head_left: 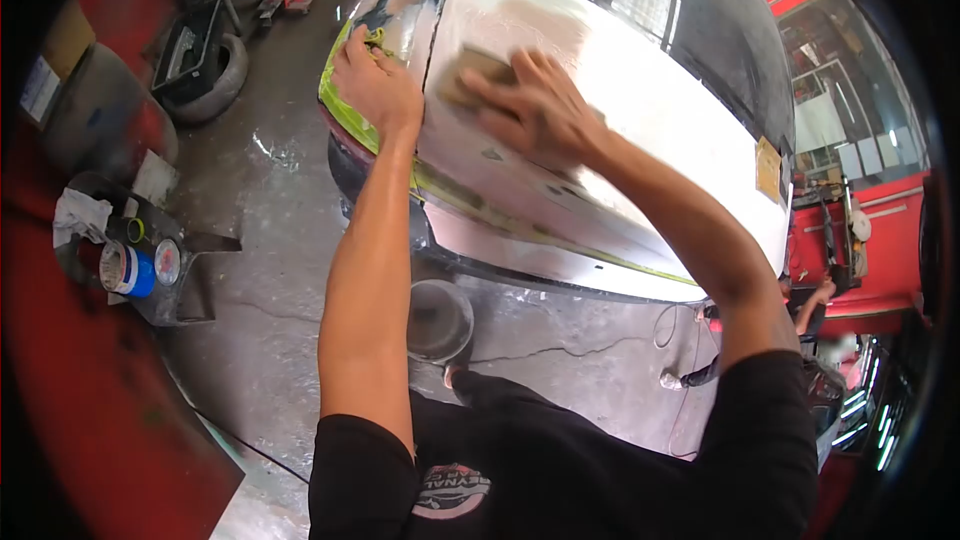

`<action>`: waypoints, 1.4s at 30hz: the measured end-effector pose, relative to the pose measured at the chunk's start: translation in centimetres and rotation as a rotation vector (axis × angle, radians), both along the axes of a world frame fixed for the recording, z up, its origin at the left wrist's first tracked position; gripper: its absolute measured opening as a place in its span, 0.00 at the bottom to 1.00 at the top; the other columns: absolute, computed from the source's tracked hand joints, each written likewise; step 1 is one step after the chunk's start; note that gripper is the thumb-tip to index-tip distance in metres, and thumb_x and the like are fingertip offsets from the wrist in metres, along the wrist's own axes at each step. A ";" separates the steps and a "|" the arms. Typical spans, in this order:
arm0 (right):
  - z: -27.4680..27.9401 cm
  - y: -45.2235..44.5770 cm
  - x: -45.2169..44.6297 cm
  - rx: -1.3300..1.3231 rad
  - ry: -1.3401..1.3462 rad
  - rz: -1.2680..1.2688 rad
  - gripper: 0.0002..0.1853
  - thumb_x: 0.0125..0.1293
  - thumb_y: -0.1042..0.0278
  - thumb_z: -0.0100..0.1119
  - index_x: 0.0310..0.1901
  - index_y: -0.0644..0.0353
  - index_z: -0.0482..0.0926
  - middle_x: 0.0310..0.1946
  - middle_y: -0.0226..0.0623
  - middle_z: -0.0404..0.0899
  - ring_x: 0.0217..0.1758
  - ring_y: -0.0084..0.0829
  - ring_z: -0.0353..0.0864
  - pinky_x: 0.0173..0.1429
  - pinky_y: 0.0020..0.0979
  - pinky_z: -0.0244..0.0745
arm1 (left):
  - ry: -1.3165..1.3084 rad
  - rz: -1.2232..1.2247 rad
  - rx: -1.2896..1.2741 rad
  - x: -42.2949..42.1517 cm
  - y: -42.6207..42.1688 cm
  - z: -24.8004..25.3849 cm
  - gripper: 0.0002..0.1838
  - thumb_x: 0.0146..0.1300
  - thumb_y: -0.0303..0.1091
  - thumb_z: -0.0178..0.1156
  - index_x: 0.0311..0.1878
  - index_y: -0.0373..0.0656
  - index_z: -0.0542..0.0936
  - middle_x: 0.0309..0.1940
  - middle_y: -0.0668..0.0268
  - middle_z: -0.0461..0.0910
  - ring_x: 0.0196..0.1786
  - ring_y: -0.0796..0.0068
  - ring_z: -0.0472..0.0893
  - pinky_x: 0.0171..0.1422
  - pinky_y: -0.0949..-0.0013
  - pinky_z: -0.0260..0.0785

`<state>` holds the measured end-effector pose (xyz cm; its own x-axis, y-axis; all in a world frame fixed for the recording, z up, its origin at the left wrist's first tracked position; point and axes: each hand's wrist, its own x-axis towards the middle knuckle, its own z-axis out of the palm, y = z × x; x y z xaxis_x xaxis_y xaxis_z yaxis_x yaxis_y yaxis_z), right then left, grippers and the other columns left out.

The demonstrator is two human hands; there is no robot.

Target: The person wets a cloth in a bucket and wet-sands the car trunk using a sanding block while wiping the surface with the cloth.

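Note:
A car's rear panel (pixel 670 145), with whitish and pinkish patches, fills the middle of the view. Motion blurs my right hand (pixel 540 105), which presses a flat brownish sanding block (pixel 480 72) against this panel. My left hand (pixel 380 90) rests at the car's left corner, fingers curled around crumpled yellow-green material (pixel 374 38). Its exact kind cannot be made out. Beside that hand, yellow-green masking (pixel 350 120) covers the corner. A thin strip of similar colour runs along the panel's lower edge.
Below the bumper a dark bucket (pixel 440 320) stands on the concrete floor. To the left, a dark stand (pixel 185 285) carries a blue-and-white can (pixel 130 270) and a rag (pixel 82 215). Tyres (pixel 215 80) lie farther back. Another person's arm (pixel 815 305) shows at right.

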<state>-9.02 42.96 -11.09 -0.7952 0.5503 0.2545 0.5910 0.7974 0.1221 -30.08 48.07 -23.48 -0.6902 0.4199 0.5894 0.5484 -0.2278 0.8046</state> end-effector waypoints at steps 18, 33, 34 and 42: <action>-0.5 8.8 -0.1 0.185 0.068 0.041 0.28 0.76 0.47 0.67 0.75 0.38 0.83 0.42 0.46 0.71 0.47 0.45 0.72 0.58 0.45 0.70 | 0.013 0.001 -0.045 -0.1 0.0 -0.5 0.22 0.71 0.22 0.60 0.67 0.43 0.82 0.62 0.48 0.81 0.64 0.41 0.78 0.67 0.42 0.69; 0.2 3.2 5.2 0.119 0.074 0.020 0.27 0.77 0.47 0.67 0.75 0.38 0.84 0.42 0.46 0.72 0.47 0.46 0.71 0.56 0.45 0.71 | 0.050 -0.028 -0.058 -0.4 0.0 0.3 0.21 0.73 0.21 0.59 0.68 0.40 0.81 0.63 0.48 0.81 0.66 0.43 0.78 0.72 0.46 0.68; 0.5 0.0 6.3 0.039 0.015 -0.039 0.27 0.77 0.46 0.67 0.75 0.35 0.83 0.43 0.47 0.73 0.46 0.46 0.72 0.54 0.46 0.72 | 0.046 -0.035 -0.050 -0.2 -0.2 0.3 0.21 0.72 0.21 0.59 0.67 0.39 0.82 0.63 0.48 0.80 0.66 0.42 0.78 0.71 0.46 0.69; 0.3 8.3 1.7 0.166 0.029 -0.040 0.25 0.78 0.47 0.63 0.73 0.38 0.83 0.49 0.49 0.73 0.53 0.48 0.73 0.62 0.46 0.69 | 0.010 -0.020 -0.070 -0.4 -0.4 0.2 0.21 0.73 0.22 0.59 0.68 0.41 0.81 0.64 0.49 0.80 0.66 0.44 0.78 0.72 0.49 0.68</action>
<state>-7.37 51.26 -10.80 -0.7642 0.5304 0.3670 0.6274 0.7433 0.2322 -30.45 47.69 -23.26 -0.6755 0.4740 0.5648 0.5521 -0.1825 0.8135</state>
